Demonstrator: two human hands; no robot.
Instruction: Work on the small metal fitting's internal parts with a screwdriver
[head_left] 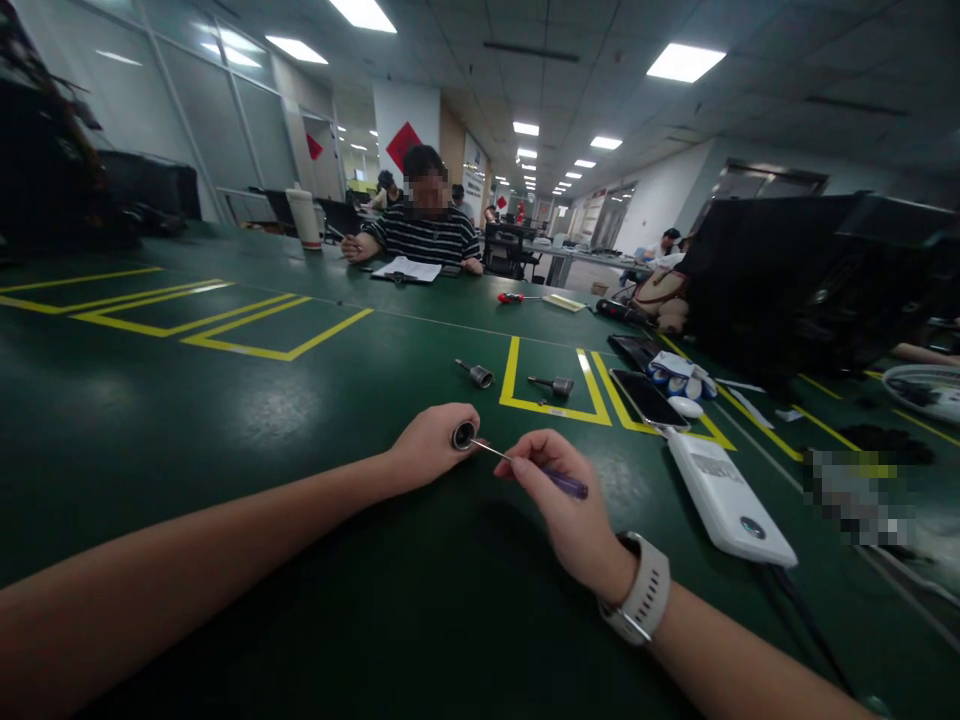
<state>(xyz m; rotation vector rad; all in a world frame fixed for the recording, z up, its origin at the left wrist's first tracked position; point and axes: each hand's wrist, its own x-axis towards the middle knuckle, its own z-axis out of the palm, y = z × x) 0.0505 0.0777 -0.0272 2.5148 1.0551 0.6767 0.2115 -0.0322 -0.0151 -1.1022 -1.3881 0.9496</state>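
My left hand (435,440) is closed around a dark, cup-shaped metal part (464,434), its round open end turned towards me. In my right hand (562,495) is a thin screwdriver (564,483) with a purple handle. Its slim shaft reaches left to the opening of the metal part; how deep the tip sits I cannot tell. Two similar dark metal parts with thin shanks lie just beyond my hands: one metal part (480,376) outside the yellow outline, the other metal part (562,386) within it.
Yellow tape outlines (555,411) mark the green table (300,430). To the right lie a phone (649,398), a white cabled device (731,500) and white-and-blue gloves (679,375). Further back are a red-handled screwdriver (511,298), a clipboard (407,270), a cup (304,218) and a seated person (424,235).
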